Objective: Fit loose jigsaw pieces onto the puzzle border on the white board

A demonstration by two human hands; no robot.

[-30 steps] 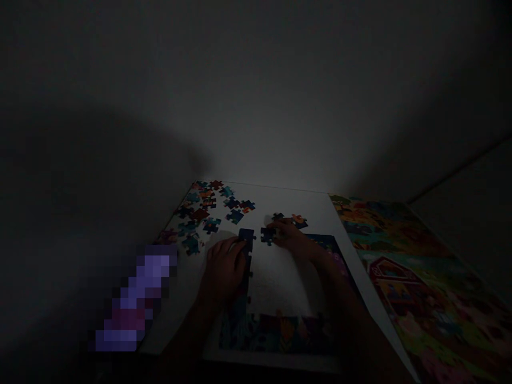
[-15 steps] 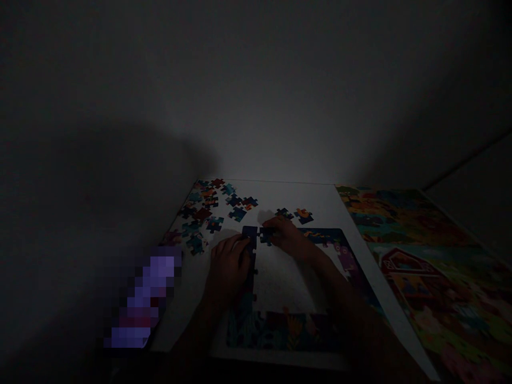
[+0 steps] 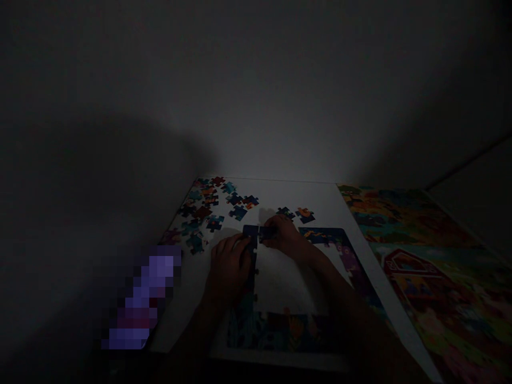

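Note:
A dark blue jigsaw puzzle piece [image 3: 265, 233] is held in the fingers of my right hand [image 3: 285, 234], at the top edge of a partly joined puzzle border [image 3: 276, 332]. The piece lies close beside the top left corner piece [image 3: 250, 231]; whether they touch I cannot tell. My left hand [image 3: 230, 261] rests flat on the border's left side, fingers stretched and slightly apart, just below that corner. Joined pieces run along the left, bottom and right sides, and part of the top. My hands and forearms hide some of the border.
Loose puzzle pieces [image 3: 203, 212] lie scattered at the table's back left. Two more loose pieces [image 3: 305, 215] lie beyond my right hand. Colourful picture sheets [image 3: 416, 272], one with a red barn, cover the right side. A blurred purple object [image 3: 146, 298] is at the left edge.
My right hand has shifted the held piece slightly, and its fingers now cover more of its lower part. My left hand stays where it was.

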